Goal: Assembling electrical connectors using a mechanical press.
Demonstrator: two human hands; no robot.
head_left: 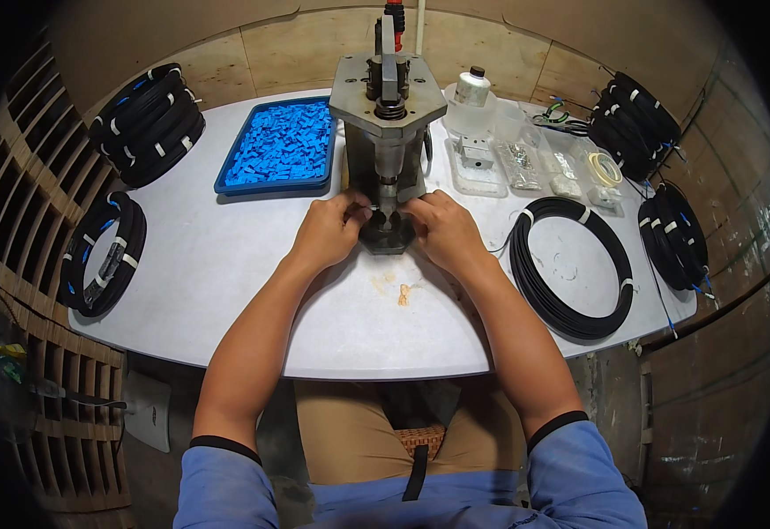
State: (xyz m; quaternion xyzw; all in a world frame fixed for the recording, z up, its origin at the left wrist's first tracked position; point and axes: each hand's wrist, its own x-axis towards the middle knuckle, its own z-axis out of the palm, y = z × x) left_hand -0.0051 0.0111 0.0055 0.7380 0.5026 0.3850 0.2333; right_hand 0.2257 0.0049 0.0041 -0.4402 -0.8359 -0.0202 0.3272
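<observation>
A grey metal bench press (388, 141) stands upright mid-table, its ram pointing down at a small dark base (387, 236). To the left of the ram, my left hand (332, 227) is closed in a pinch at the tooling. What its fingertips hold is too small to make out. My right hand (447, 231) is closed on the other side, fingertips close to the same spot. A thin wire (496, 247) runs from the black cable coil (570, 268) to this hand and seems held in it; its end is hidden by the fingers and tooling.
A tray (226, 189) of blue plastic pieces is at left. Tied black coils (149, 123) (103, 254) (635, 125) (672, 234) line both sides. Clear boxes (478, 182) of small parts and a white bottle (473, 88) stand right of the press. An orange scrap (403, 295) lies in front.
</observation>
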